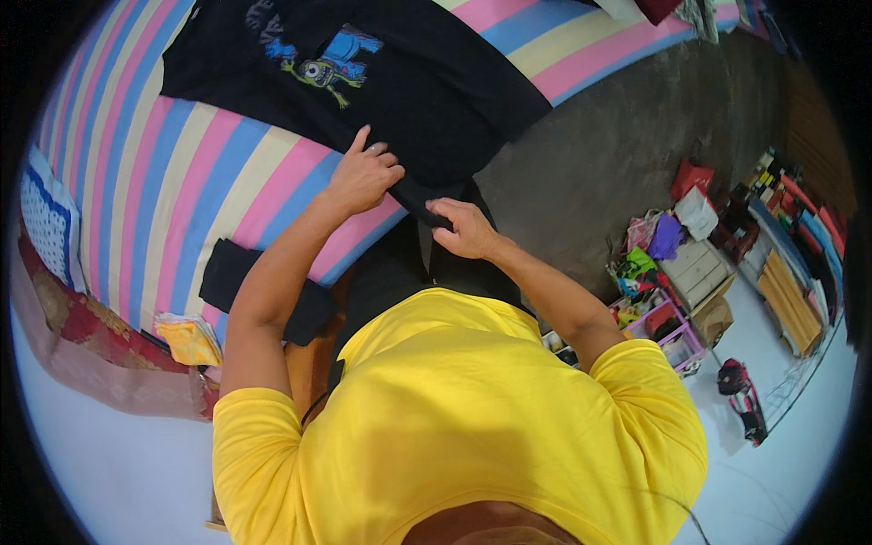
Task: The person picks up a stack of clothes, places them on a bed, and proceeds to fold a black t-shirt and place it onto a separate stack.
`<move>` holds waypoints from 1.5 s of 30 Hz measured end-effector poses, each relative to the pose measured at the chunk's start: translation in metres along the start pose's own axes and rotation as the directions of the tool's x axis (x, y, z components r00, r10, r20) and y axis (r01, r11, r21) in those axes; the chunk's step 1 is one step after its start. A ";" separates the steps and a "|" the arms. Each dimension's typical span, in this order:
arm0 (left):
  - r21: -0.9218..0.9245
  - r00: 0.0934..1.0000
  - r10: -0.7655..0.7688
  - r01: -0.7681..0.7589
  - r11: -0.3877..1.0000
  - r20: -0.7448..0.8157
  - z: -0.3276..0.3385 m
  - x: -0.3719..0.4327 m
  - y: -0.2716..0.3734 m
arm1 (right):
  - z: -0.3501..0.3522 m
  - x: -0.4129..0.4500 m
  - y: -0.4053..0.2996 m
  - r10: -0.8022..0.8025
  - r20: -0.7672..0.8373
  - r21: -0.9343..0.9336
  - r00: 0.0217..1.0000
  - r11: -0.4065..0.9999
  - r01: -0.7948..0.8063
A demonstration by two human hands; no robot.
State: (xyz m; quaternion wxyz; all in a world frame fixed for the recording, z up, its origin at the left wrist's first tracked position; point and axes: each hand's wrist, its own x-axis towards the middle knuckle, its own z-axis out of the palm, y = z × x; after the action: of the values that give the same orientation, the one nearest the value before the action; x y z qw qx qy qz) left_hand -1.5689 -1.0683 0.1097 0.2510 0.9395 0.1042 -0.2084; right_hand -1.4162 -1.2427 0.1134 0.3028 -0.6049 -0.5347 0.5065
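Observation:
A black T-shirt (pixel 449 82) with a colourful cartoon monster print lies spread over a striped bed sheet (pixel 286 163) in pink, blue and cream. Its lower part hangs past the bed's edge towards my body. With my left hand (pixel 366 176), a ring on one finger, I grip the shirt's near side edge; the index finger points out along the cloth. My right hand (pixel 466 228) pinches the narrow gathered end of that edge, just over my lap. By my left forearm rests a folded black cloth (pixel 231 272), partly hidden by the arm.
A folded yellow and white cloth (pixel 191 338) lies at the bed's left edge, below a blue-patterned pillow (pixel 51 218). On the right stand a purple crate (pixel 671 327), a cardboard box (pixel 714 319) and a heap of coloured bags (pixel 664 235). Dark floor (pixel 586 177) borders the bed.

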 end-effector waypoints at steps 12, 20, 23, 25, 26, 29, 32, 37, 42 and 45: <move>0.134 0.958 -0.168 0.139 0.981 0.234 -0.028 0.034 -0.051 | -0.006 0.012 0.074 0.791 -0.022 0.667 0.612 0.467 -0.580; 0.106 0.937 -0.248 0.280 0.954 -0.247 -0.018 0.017 -0.104 | -0.025 0.056 0.031 0.615 -0.262 -0.280 0.744 0.689 -0.668; 0.006 0.925 -0.196 0.210 0.978 -0.326 -0.007 0.011 -0.097 | -0.033 0.063 0.032 0.634 -0.104 -0.422 0.766 0.669 -0.612; 0.041 0.743 -0.215 0.309 0.950 -0.634 -0.013 0.001 -0.090 | -0.037 0.072 0.023 0.633 0.000 -0.675 0.774 0.571 -0.467; 0.038 0.731 -0.226 0.325 0.945 -0.644 -0.014 -0.002 -0.094 | -0.041 0.081 0.018 0.622 0.004 -0.685 0.783 0.572 -0.451; -0.388 0.279 -0.648 0.613 0.688 -0.708 -0.009 -0.018 -0.114 | -0.051 0.122 -0.020 0.628 0.150 -0.800 0.764 0.531 -0.279; -0.456 0.071 -0.713 0.724 0.517 -0.697 0.004 -0.037 -0.164 | -0.043 0.187 -0.041 0.240 0.137 -0.428 0.961 0.889 -0.161; -0.503 0.112 -0.791 0.716 0.484 -0.602 -0.001 -0.067 -0.233 | -0.005 0.349 -0.070 -0.140 -0.105 -0.324 0.985 0.941 0.099; -0.577 0.170 -0.833 0.648 0.497 -0.526 -0.013 -0.086 -0.275 | 0.031 0.460 -0.089 -0.172 -0.252 -0.403 0.952 0.913 0.058; -0.755 0.174 -0.931 0.547 0.363 -0.322 -0.015 -0.088 -0.286 | 0.033 0.476 -0.104 0.091 -0.069 -0.486 0.993 0.867 -0.114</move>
State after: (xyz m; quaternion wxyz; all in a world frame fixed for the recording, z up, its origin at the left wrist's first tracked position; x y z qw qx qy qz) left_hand -1.7278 -0.8250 0.0381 0.2650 0.6496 0.7032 0.1155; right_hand -1.5227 -0.7692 0.0601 0.1244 -0.7003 -0.6057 0.3567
